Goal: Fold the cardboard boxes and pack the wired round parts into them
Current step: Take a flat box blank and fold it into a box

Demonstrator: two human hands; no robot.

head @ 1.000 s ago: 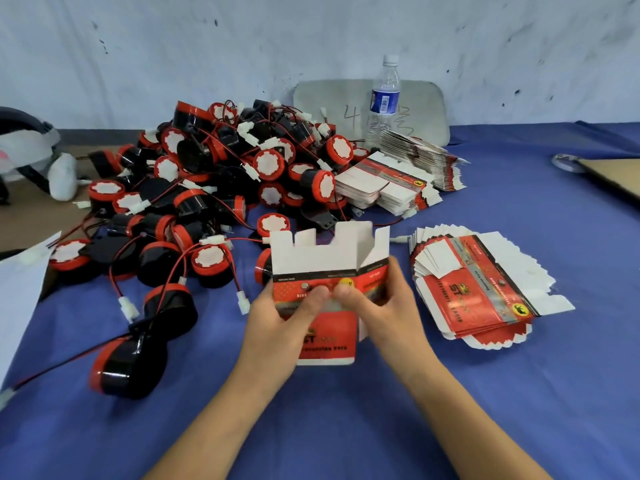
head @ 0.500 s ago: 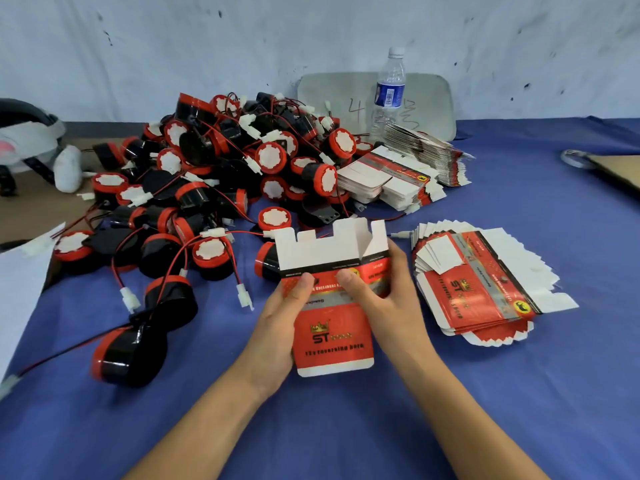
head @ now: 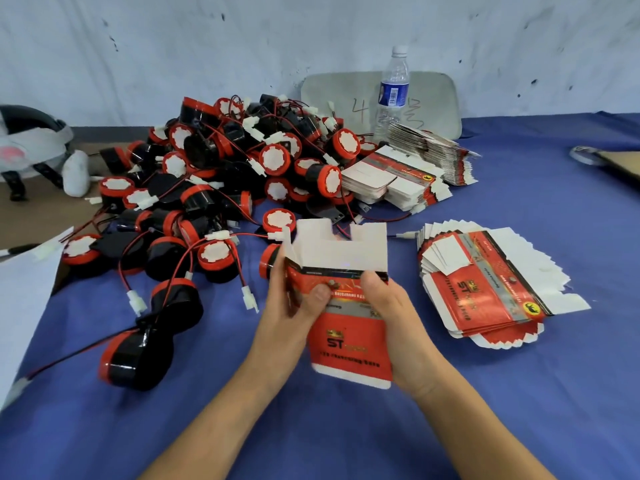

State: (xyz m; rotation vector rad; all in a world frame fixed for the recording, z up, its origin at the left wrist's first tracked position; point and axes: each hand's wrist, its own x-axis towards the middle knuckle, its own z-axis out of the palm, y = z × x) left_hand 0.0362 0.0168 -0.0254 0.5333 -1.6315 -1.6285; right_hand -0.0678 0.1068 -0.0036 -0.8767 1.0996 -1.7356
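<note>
I hold one red and white cardboard box [head: 346, 337] in front of me, partly opened, its white flaps pointing away from me. My left hand [head: 294, 306] grips its left side with the thumb on the printed face. My right hand [head: 391, 317] grips the right side, thumb on top. A big heap of black and red wired round parts [head: 221, 174] lies behind and to the left. One round part [head: 135, 358] lies nearest on the left. A fanned stack of flat boxes [head: 485, 285] lies to the right.
More flat box stacks [head: 405, 174] sit behind the heap, beside a water bottle [head: 391, 95] and a grey board [head: 436, 98]. A headset [head: 31, 143] lies far left, white paper [head: 20, 299] at the left edge. Blue cloth [head: 519, 393] covers the table.
The box has opened from nearly flat into a sleeve. Both hands shifted slightly on it and its left side has swung outward.
</note>
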